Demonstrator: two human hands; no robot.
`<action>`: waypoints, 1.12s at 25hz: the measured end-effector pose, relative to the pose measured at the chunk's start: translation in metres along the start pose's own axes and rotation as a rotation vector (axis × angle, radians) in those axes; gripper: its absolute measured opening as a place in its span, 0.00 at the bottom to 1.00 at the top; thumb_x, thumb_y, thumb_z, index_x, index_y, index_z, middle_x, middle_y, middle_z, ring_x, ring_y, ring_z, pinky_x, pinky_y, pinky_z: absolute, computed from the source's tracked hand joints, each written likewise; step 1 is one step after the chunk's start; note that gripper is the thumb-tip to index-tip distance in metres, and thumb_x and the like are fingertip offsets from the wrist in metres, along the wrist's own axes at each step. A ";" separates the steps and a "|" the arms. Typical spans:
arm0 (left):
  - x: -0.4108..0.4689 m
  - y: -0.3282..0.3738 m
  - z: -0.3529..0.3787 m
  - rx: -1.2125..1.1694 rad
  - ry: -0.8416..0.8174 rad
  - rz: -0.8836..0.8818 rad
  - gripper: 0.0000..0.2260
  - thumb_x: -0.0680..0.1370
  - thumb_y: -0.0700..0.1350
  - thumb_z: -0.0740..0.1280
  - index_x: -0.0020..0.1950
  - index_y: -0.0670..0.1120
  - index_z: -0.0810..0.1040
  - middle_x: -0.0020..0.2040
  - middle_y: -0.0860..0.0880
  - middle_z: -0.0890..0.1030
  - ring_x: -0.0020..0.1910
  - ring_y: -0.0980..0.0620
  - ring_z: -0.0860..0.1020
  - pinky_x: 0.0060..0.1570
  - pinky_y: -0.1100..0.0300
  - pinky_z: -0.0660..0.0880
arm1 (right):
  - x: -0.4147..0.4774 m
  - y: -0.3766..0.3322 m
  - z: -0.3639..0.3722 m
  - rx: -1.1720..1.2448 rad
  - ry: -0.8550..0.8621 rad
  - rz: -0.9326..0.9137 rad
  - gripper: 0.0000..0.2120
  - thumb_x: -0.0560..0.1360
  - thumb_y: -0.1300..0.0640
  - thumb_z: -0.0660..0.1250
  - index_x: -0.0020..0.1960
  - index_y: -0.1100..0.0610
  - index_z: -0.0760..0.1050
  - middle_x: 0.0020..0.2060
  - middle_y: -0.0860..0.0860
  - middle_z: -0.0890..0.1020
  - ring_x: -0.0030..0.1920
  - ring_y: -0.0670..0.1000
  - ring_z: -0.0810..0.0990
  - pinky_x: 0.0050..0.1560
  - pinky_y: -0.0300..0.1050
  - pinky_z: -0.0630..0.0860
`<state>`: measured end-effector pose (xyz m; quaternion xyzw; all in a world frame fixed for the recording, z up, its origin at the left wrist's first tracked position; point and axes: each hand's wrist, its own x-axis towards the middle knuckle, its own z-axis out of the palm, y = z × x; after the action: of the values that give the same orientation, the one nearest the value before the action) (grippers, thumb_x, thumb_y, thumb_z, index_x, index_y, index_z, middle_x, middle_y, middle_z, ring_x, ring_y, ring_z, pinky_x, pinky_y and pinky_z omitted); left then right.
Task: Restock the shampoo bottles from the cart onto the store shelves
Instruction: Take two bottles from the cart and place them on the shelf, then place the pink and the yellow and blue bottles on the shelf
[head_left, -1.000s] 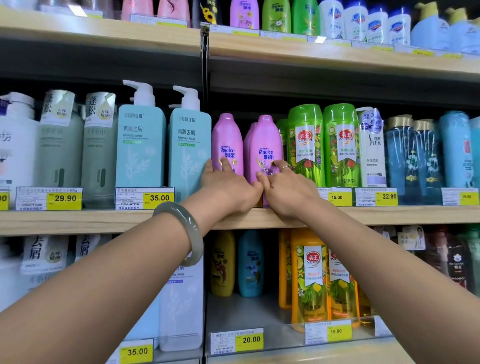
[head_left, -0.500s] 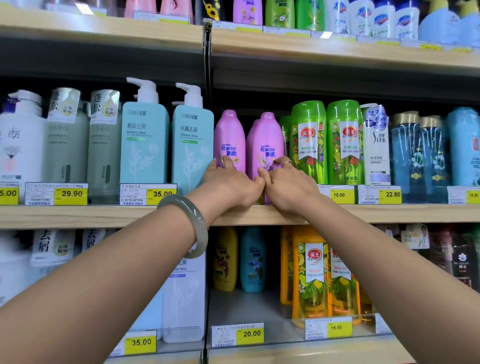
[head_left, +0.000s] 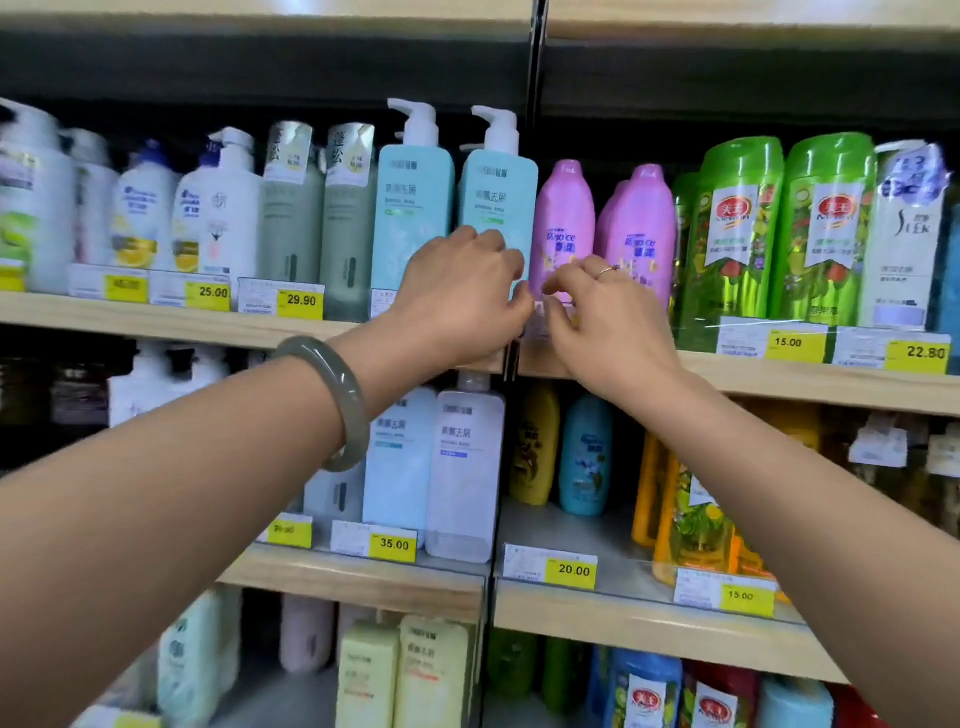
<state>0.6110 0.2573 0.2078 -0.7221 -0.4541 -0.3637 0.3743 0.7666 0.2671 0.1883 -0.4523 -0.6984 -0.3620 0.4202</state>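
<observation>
Two pink shampoo bottles (head_left: 563, 228) (head_left: 647, 234) stand on the middle shelf (head_left: 779, 371), just right of the black upright divider. My left hand (head_left: 462, 301), with a grey-green bangle (head_left: 337, 400) on its wrist, is curled in front of a teal pump bottle (head_left: 496, 202). My right hand (head_left: 608, 322) wears a thin ring and sits below the pink bottles. The fingertips of both hands meet at a small white price label (head_left: 540, 322) on the shelf lip. Whether either hand pinches it is hidden.
Green bottles (head_left: 737, 228) and a white bottle (head_left: 904, 234) crowd the shelf to the right, with teal and white pump bottles (head_left: 415, 208) to the left. Yellow price tags (head_left: 797, 343) line the shelf edges. The lower shelf (head_left: 597, 597) holds yellow, blue and orange bottles. No cart is in view.
Both hands have dropped from the fronts of the pink bottles to the shelf lip. My left hand has shifted in front of the teal bottle. The view has swung left and down.
</observation>
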 end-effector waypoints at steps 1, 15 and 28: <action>-0.012 -0.013 -0.005 0.015 0.002 -0.003 0.16 0.78 0.52 0.56 0.58 0.46 0.78 0.58 0.46 0.77 0.57 0.44 0.72 0.49 0.53 0.69 | -0.007 -0.015 0.005 0.026 0.011 -0.058 0.13 0.76 0.54 0.60 0.58 0.55 0.76 0.54 0.55 0.79 0.53 0.61 0.78 0.48 0.51 0.72; -0.285 -0.286 -0.076 0.247 -0.604 -0.282 0.14 0.79 0.51 0.56 0.40 0.45 0.73 0.45 0.44 0.80 0.41 0.41 0.75 0.35 0.58 0.64 | -0.122 -0.359 0.123 0.305 -0.597 -0.280 0.15 0.78 0.53 0.56 0.65 0.50 0.67 0.58 0.54 0.78 0.58 0.59 0.77 0.47 0.49 0.72; -0.617 -0.496 -0.062 0.012 -1.222 -1.022 0.16 0.80 0.51 0.57 0.38 0.43 0.74 0.33 0.48 0.74 0.30 0.51 0.70 0.28 0.62 0.65 | -0.301 -0.605 0.276 0.698 -1.647 -0.147 0.11 0.78 0.51 0.58 0.37 0.46 0.69 0.43 0.51 0.78 0.47 0.57 0.78 0.46 0.49 0.75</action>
<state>-0.0604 0.1192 -0.1940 -0.4941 -0.8559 -0.0276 -0.1502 0.2003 0.2146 -0.2690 -0.3693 -0.8759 0.2843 -0.1246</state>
